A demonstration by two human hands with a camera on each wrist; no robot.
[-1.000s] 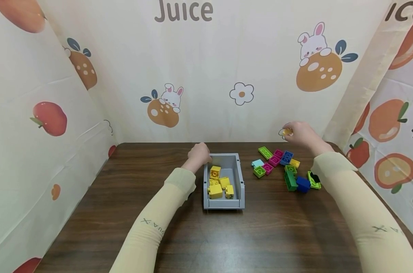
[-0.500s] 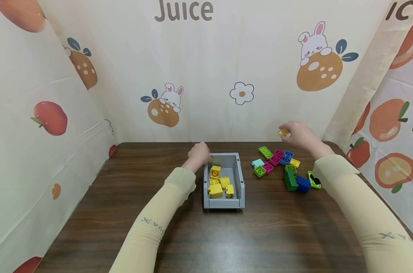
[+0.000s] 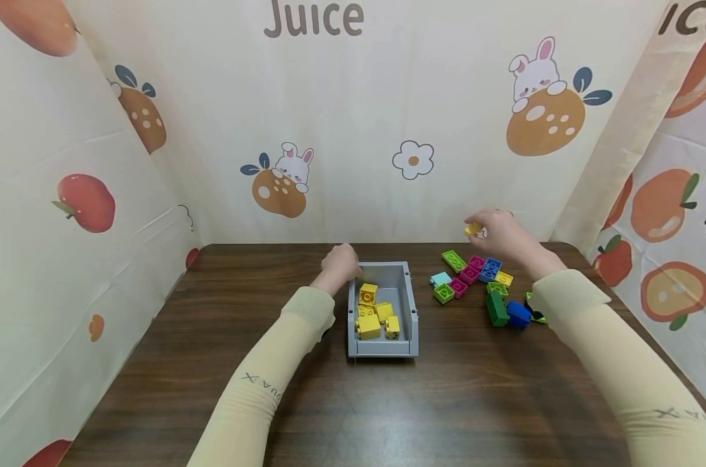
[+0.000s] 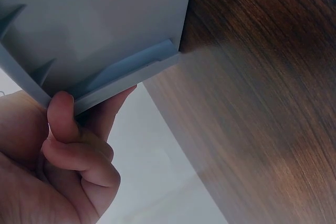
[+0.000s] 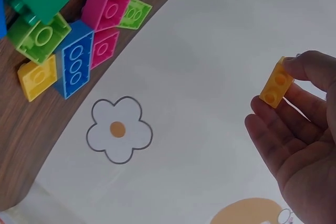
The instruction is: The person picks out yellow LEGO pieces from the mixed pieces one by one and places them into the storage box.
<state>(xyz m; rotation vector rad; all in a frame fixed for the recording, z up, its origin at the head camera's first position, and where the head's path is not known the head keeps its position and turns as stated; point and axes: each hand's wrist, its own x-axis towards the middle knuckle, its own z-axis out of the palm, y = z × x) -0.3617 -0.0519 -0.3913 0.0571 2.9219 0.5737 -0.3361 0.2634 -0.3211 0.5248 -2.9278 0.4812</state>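
Observation:
A grey plastic bin (image 3: 386,349) stands mid-table with several yellow bricks (image 3: 368,327) in it. At the bin's far left corner my left hand (image 3: 340,261) holds the rim; in the left wrist view the thumb and fingers (image 4: 86,163) curl about the bin's edge. My right hand (image 3: 499,232) is raised above the table's back edge, right of the bin. Between thumb and fingertips it pinches a small yellow brick (image 5: 276,83), whose studs show in the right wrist view.
Loose bricks lie right of the bin: several pink ones (image 3: 468,275), a blue one (image 3: 490,269), a yellow one (image 3: 504,279), a dark green one (image 3: 496,309) and light green ones (image 3: 454,261). A printed cloth (image 3: 353,130) hangs behind the table.
My right hand has moved a little to the left with the yellow brick pinched in it. The left hand and the bin have stayed in place.

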